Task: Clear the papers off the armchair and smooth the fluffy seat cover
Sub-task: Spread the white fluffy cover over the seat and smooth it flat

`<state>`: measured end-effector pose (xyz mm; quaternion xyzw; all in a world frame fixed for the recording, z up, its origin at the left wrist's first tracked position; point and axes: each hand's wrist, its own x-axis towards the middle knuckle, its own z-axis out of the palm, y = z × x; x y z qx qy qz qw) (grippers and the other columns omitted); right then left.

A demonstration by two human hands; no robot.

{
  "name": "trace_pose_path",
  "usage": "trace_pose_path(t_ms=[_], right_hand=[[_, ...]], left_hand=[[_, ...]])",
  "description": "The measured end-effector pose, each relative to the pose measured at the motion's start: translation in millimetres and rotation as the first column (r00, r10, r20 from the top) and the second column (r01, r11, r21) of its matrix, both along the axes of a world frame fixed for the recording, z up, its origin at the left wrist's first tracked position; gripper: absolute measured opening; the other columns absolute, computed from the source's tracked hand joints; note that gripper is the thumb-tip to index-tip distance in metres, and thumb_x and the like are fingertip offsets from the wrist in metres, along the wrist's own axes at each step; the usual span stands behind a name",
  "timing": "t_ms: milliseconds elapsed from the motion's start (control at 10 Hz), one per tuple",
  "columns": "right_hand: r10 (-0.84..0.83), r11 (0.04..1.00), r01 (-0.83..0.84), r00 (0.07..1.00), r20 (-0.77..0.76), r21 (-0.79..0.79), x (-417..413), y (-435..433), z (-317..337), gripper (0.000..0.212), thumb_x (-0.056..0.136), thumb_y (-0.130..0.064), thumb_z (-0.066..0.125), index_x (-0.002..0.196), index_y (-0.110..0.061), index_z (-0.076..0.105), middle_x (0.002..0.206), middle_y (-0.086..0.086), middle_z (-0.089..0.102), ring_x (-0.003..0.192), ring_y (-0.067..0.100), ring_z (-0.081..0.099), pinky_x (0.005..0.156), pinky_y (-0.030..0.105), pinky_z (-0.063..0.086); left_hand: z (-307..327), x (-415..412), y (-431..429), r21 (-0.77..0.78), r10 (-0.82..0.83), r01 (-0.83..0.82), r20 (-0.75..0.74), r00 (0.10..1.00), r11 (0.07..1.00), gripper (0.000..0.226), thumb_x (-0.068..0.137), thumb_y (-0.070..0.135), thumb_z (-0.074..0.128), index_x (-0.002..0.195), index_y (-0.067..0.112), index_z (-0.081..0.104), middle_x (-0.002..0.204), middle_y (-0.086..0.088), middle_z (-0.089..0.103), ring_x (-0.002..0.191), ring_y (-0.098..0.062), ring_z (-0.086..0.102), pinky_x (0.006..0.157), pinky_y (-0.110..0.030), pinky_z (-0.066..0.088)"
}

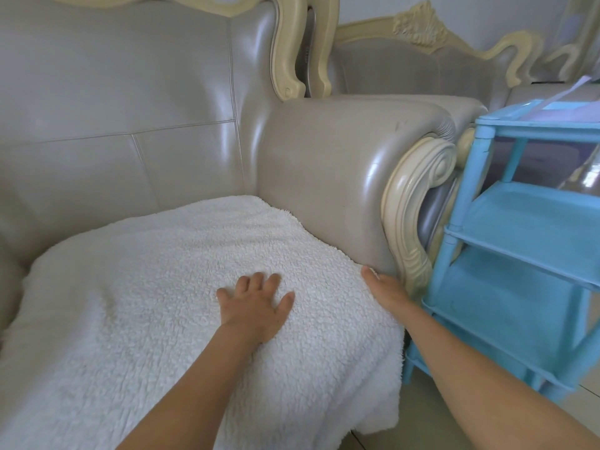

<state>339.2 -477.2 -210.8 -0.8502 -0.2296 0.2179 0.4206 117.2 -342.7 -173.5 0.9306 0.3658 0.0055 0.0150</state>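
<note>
The fluffy seat cover (146, 287) on the armchair (130, 92) carries no papers. The left hand (256, 306) presses flat on its front right, fingers spread, holding nothing. The right hand (384, 287) is at the cover's right edge, its fingers hidden, so I can't tell its grip. A hard tug there could bunch the cover or slide it forward off the seat.

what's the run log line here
phase: smoothing | left hand flat on seat cover | right hand at cover edge by armrest, fingers hidden
</note>
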Motion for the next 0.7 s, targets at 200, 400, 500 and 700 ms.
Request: trace_pose_path(t_ms=[200, 400, 500, 700], right_hand=[[-0.082, 0.989, 0.129, 0.893, -0.442, 0.078, 22, -2, -19, 0.073, 0.094, -0.064, 0.017, 0.142, -0.014, 0.042, 0.137, 0.014, 0.049, 0.122, 0.029, 0.048, 0.107, 0.042, 0.037], [-0.058, 0.997, 0.075, 0.851, -0.522, 0.011, 37, -18, -32, 0.042, 0.084, -0.047, 0.065, 0.094, -0.007, 0.069, 0.102, 0.014, 0.068, 0.095, 0.027, 0.060, 0.085, 0.036, 0.050], [-0.132, 0.990, 0.140, 0.928, -0.349, -0.003, 41, -13, -29, 0.028, 0.092, -0.032, 0.058, 0.092, -0.005, 0.065, 0.088, 0.011, 0.064, 0.076, 0.021, 0.056, 0.065, 0.026, 0.044], [-0.118, 0.970, 0.135, 0.989, 0.092, -0.204, 39, -17, -32, 0.024, 0.098, -0.023, 0.045, 0.098, -0.005, 0.060, 0.100, 0.010, 0.060, 0.087, 0.018, 0.052, 0.064, 0.024, 0.038]], left_hand=[[-1, 0, 2, -0.008, 0.001, -0.001, 0.012, 1.000, 1.000, 0.061, 0.091, 0.064, 0.011, 0.147, 0.038, 0.011, 0.155, 0.008, 0.016, 0.141, -0.020, 0.015, 0.110, -0.055, 0.015], [-4, 0, 4, -0.003, 0.005, -0.005, 0.019, 1.000, 1.000, 0.062, 0.091, 0.065, 0.010, 0.147, 0.039, 0.012, 0.155, 0.009, 0.016, 0.141, -0.020, 0.016, 0.110, -0.056, 0.016], [-5, 0, 4, 0.004, -0.001, 0.000, 0.030, 1.000, 1.000, 0.062, 0.091, 0.065, 0.010, 0.146, 0.039, 0.012, 0.155, 0.009, 0.017, 0.141, -0.019, 0.016, 0.110, -0.055, 0.016], [-5, -3, 4, -0.013, 0.003, -0.002, 0.039, 0.999, 1.000, 0.063, 0.091, 0.066, 0.010, 0.147, 0.039, 0.011, 0.157, 0.009, 0.014, 0.144, -0.018, 0.012, 0.112, -0.055, 0.013]])
